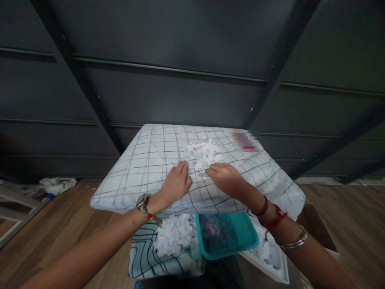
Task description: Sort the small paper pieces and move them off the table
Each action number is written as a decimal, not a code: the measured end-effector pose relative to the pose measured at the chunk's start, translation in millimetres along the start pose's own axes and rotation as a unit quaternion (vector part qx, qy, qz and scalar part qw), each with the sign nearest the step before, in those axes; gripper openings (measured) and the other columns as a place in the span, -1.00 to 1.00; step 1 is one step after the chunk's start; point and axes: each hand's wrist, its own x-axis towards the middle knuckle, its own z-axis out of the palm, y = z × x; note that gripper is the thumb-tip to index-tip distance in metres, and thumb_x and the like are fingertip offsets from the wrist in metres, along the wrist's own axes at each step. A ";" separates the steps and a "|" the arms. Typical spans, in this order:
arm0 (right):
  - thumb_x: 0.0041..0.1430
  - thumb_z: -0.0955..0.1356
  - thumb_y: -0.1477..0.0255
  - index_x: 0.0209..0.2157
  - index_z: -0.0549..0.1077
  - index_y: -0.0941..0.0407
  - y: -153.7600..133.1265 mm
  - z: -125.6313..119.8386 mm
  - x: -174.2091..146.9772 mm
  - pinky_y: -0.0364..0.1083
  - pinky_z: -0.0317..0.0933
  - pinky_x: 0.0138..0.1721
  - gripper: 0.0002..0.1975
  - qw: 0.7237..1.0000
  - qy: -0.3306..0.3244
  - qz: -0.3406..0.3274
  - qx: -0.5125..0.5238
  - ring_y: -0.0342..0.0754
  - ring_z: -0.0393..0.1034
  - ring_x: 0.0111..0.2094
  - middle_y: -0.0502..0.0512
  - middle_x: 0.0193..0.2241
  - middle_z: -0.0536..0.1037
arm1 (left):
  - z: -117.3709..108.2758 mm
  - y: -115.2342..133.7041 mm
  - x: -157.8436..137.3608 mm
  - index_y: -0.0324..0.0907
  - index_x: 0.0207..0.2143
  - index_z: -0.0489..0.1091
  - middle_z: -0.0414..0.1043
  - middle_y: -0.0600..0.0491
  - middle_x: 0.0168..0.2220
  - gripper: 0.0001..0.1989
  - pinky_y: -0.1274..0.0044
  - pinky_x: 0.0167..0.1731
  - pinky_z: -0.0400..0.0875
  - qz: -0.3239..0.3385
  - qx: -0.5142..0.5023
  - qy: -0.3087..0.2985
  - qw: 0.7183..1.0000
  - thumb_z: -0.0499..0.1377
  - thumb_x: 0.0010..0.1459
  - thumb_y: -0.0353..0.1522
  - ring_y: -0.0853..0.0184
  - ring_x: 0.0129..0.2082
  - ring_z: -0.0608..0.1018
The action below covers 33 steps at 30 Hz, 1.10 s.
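Note:
My left hand (177,180) lies flat on the checked white tablecloth (144,160), fingers stretched out, holding nothing. To its right, my right hand (225,176) is closed in a pinch low over the cloth. A thin silvery pointed tool (202,175) sticks out from its fingertips; it is too small and blurred to name its kind. Just beyond both hands spreads a loose pile of small white paper-like pieces (207,150), some with reddish marks. The right fingertips are at the near edge of this pile.
Below the table's near edge, a heap of white scraps (174,235) rests on a green patterned cloth (141,257). Beside it are a teal plastic tub (248,235) with dark contents and a white box (279,269). A blurred reddish object (245,141) lies at the far right corner.

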 end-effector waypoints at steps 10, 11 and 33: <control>0.12 0.19 0.61 -0.35 0.39 0.19 -5.2 2.3 16.0 -0.12 0.06 -0.37 -0.82 0.999 -0.052 0.009 -0.012 -0.06 0.29 -0.33 0.14 -0.36 0.43 | -1.0 0.6 -0.4 -0.49 0.15 -0.02 0.01 -0.25 0.19 -0.49 0.31 0.12 0.03 0.003 0.017 -0.005 1.000 -0.14 0.21 -0.36 0.11 0.20 0.06; 0.13 0.19 0.60 -0.37 0.39 0.18 -4.3 -1.1 10.6 -0.12 0.05 -0.38 -0.82 0.999 -0.052 0.008 -0.010 -0.07 0.28 -0.34 0.13 -0.38 0.43 | -0.7 0.3 -0.4 -0.48 0.15 -0.02 0.01 -0.25 0.19 -0.49 0.30 0.12 0.02 0.004 0.015 -0.004 1.000 -0.14 0.21 -0.36 0.11 0.20 0.06; 0.13 0.19 0.61 -0.31 0.39 0.18 -9.0 9.2 30.3 -0.13 0.04 -0.34 -0.82 1.000 0.003 0.016 0.008 -0.08 0.27 -0.31 0.10 -0.35 0.44 | -5.5 -8.4 -7.1 -0.45 0.15 0.02 -0.02 -0.20 0.20 -0.49 0.29 0.10 0.02 -0.065 0.059 -0.026 0.996 -0.17 0.20 -0.34 0.13 0.20 0.07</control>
